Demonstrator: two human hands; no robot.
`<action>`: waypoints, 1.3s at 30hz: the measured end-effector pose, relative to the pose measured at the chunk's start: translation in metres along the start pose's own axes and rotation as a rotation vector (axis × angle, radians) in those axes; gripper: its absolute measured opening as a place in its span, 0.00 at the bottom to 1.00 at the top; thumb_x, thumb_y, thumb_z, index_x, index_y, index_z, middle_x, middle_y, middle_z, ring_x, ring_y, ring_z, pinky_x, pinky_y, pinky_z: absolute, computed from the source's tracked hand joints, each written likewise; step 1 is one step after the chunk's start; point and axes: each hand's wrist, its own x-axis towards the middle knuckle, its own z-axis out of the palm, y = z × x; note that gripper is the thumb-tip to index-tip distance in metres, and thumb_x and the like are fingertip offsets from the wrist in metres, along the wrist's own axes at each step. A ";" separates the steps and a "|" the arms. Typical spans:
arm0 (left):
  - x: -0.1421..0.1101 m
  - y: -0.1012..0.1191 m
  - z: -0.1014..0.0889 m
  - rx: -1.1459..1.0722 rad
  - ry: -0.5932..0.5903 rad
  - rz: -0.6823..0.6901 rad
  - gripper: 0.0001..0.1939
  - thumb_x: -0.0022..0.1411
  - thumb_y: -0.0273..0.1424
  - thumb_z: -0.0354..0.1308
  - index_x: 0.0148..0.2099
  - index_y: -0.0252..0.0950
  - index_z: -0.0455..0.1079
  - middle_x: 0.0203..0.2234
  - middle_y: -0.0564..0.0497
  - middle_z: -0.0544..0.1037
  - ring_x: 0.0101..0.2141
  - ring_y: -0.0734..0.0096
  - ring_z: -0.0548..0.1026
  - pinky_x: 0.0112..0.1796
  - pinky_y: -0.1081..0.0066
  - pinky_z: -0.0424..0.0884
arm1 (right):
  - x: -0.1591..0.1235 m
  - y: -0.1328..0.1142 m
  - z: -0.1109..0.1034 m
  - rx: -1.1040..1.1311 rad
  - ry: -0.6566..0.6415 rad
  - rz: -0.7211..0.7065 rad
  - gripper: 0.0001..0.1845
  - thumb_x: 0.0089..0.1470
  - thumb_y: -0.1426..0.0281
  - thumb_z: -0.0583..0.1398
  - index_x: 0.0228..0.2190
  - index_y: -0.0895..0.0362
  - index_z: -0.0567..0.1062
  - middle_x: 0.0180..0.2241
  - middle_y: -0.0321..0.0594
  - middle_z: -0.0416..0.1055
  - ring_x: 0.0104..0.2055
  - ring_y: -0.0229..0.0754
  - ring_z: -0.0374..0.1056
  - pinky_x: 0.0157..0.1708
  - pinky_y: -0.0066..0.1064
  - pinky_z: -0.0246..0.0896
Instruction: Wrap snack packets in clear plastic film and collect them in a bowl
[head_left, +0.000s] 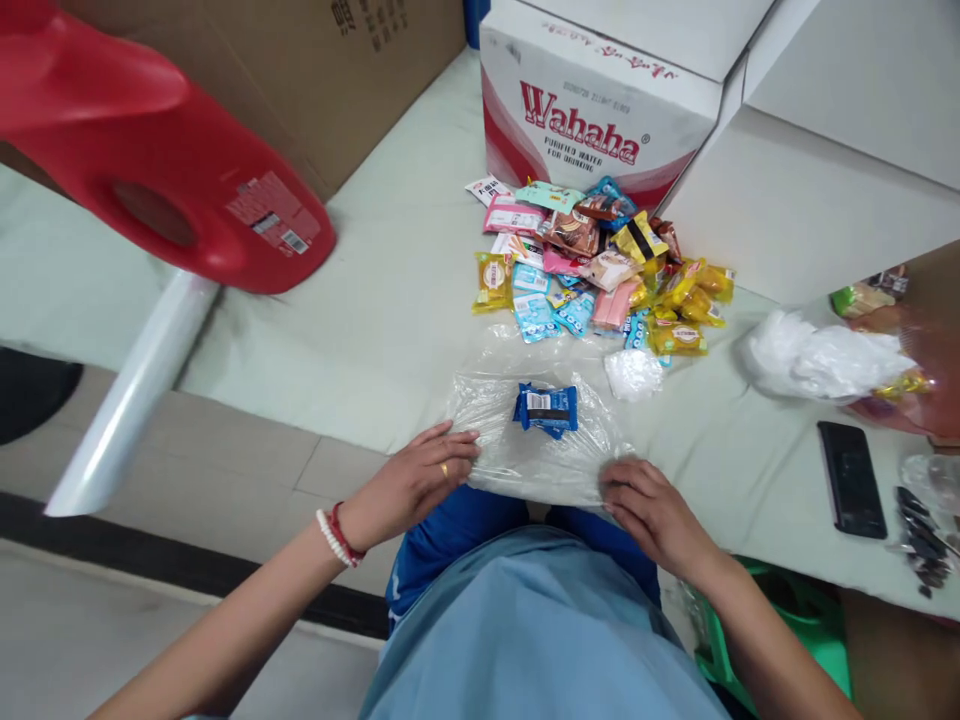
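A clear plastic bag [487,450] lies spread flat at the table's near edge. Blue-wrapped snack packets [551,408] rest on or inside it; which one I cannot tell. My left hand [420,475], with a ring and bracelets, has its fingers closed over the bag's near left corner, the thumb mostly hidden. At the near right corner, my right hand [652,505] curls its fingers on the film. A folded white plastic piece [634,374] touches the bag's right side. Just beyond lies a pile of wrapped snacks [574,240] in several colours.
Behind the snacks stands a Wahaha carton [592,120], beside white boxes [817,190]. A red jug [225,200] and a plastic roll [135,400] are at left. To the right lie a crumpled white bag [817,355], a black phone [853,480] and small dark items [922,540].
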 end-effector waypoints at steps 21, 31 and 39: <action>0.084 -0.016 -0.062 0.512 0.785 -0.358 0.12 0.64 0.31 0.60 0.51 0.38 0.75 0.49 0.38 0.75 0.54 0.47 0.71 0.57 0.44 0.66 | 0.126 0.022 -0.088 -0.455 -0.057 0.479 0.17 0.66 0.62 0.55 0.48 0.56 0.78 0.44 0.46 0.80 0.43 0.50 0.74 0.38 0.34 0.60; 0.110 0.062 0.022 0.610 0.356 0.046 0.18 0.71 0.27 0.55 0.60 0.40 0.73 0.55 0.46 0.81 0.42 0.63 0.77 0.38 0.60 0.63 | 0.222 0.038 -0.046 -0.556 -0.170 0.465 0.27 0.60 0.60 0.63 0.56 0.60 0.73 0.49 0.55 0.78 0.51 0.57 0.71 0.45 0.38 0.62; 0.124 0.041 0.039 0.456 0.099 -0.181 0.21 0.74 0.27 0.49 0.64 0.39 0.72 0.60 0.44 0.78 0.48 0.55 0.75 0.43 0.54 0.68 | 0.211 0.037 -0.066 -0.130 -0.115 0.203 0.09 0.60 0.70 0.59 0.36 0.58 0.80 0.34 0.40 0.74 0.40 0.43 0.69 0.44 0.32 0.61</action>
